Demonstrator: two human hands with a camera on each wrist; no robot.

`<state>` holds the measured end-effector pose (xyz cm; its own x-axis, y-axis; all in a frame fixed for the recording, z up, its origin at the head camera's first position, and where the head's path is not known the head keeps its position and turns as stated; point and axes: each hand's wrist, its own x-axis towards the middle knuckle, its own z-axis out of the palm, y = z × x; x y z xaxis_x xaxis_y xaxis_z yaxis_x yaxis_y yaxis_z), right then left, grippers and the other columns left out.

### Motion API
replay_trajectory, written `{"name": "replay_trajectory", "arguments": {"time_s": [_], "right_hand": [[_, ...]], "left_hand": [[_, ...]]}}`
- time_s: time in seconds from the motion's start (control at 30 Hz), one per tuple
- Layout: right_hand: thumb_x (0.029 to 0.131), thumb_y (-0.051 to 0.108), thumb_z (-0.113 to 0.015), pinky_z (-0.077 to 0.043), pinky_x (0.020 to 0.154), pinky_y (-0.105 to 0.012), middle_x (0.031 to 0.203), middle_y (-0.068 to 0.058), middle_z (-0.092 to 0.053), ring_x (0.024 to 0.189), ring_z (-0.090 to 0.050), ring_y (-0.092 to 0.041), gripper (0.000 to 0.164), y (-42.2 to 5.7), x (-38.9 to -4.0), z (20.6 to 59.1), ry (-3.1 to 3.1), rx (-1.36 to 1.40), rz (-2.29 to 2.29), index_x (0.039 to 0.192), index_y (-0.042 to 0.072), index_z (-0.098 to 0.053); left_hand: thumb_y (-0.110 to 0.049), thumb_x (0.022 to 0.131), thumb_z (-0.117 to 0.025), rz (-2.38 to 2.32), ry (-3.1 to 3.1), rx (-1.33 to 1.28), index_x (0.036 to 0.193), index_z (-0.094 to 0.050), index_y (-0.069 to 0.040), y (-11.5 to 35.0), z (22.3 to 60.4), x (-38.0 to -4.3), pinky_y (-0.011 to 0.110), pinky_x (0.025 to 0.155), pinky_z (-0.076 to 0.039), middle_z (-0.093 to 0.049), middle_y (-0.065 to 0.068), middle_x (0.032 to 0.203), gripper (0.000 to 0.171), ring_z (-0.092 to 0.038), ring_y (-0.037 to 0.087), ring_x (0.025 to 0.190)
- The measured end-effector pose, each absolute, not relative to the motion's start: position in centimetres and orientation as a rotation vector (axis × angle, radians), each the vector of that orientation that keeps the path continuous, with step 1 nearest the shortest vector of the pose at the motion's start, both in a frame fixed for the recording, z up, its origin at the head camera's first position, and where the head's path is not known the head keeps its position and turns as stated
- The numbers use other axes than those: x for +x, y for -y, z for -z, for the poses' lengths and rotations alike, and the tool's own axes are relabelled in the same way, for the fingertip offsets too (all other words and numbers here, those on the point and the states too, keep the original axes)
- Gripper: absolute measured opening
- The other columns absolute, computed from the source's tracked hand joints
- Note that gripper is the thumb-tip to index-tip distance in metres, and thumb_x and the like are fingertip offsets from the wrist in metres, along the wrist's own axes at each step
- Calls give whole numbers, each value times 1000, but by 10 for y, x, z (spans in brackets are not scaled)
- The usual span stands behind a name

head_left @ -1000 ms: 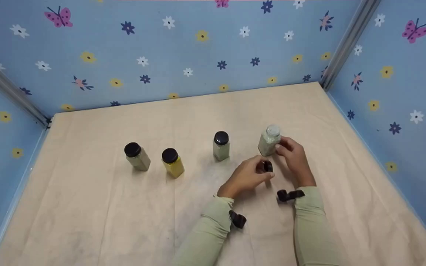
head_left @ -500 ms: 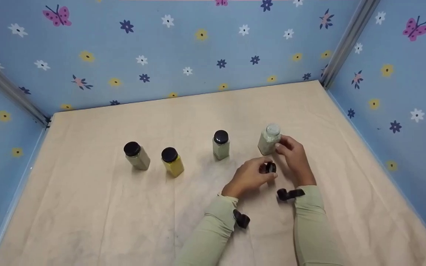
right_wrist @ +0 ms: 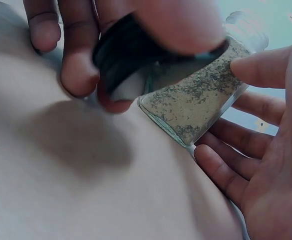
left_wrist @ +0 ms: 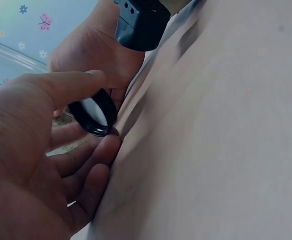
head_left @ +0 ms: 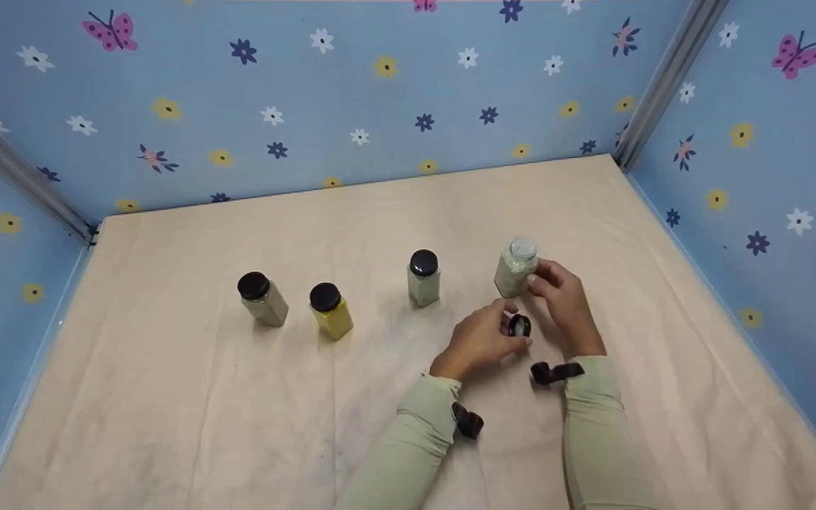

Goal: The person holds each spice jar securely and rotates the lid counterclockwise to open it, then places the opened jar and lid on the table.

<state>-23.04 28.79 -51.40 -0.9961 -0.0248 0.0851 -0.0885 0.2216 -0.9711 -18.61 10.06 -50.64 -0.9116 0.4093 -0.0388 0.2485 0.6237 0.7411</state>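
Observation:
My left hand pinches a black screw cap between thumb and fingers, low over the cloth. The cap is tipped on edge, its white inner face showing in the left wrist view. My right hand holds the uncapped spice jar from its right side, thumb against the glass. That jar stands upright just beyond the cap. In the right wrist view, dark green flakes and paler powder fill the square glass jar, with the cap and left fingers overlapping part of it.
Left of the hands stand three black-capped jars: a pale green one, a yellow one and a grey-green one. A beige cloth covers the table. Blue flowered panels enclose its back and sides.
My left hand has shifted slightly right, and the cap has turned so that its white inside faces the head camera. The right hand and its jar have stayed in place.

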Motion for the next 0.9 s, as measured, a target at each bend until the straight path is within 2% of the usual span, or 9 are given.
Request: {"name": "replay_trajectory", "arguments": {"time_s": [0.2, 0.6, 0.9], "right_hand": [[101, 8, -59, -53, 89, -25, 132, -22, -59, 117, -58, -24, 37, -287, -230, 514, 2402, 98, -1917, 135, -6, -57], [101, 8, -58, -53, 91, -27, 132, -23, -58, 117, -57, -23, 38, -287, -229, 513, 2404, 76, -1926, 136, -6, -56], [101, 9, -59, -52, 91, -25, 133, -22, -58, 116, -57, -19, 38, -288, -231, 515, 2398, 84, -1937, 136, -6, -56]], "left_hand": [[-37, 83, -81, -1145, -2638, 562, 108, -65, -19, -101, 507, -187, 27, 68, -44, -62, -8, 88, 35, -55, 8, 79], [-38, 82, -83, -1083, -2691, 569, 116, -71, -21, -104, 509, -184, 27, 76, -48, -64, -8, 97, 40, -58, 7, 88], [-34, 80, -83, -1034, -2726, 594, 115, -73, -22, -106, 508, -182, 27, 75, -49, -62, -7, 97, 39, -58, 8, 87]]}}
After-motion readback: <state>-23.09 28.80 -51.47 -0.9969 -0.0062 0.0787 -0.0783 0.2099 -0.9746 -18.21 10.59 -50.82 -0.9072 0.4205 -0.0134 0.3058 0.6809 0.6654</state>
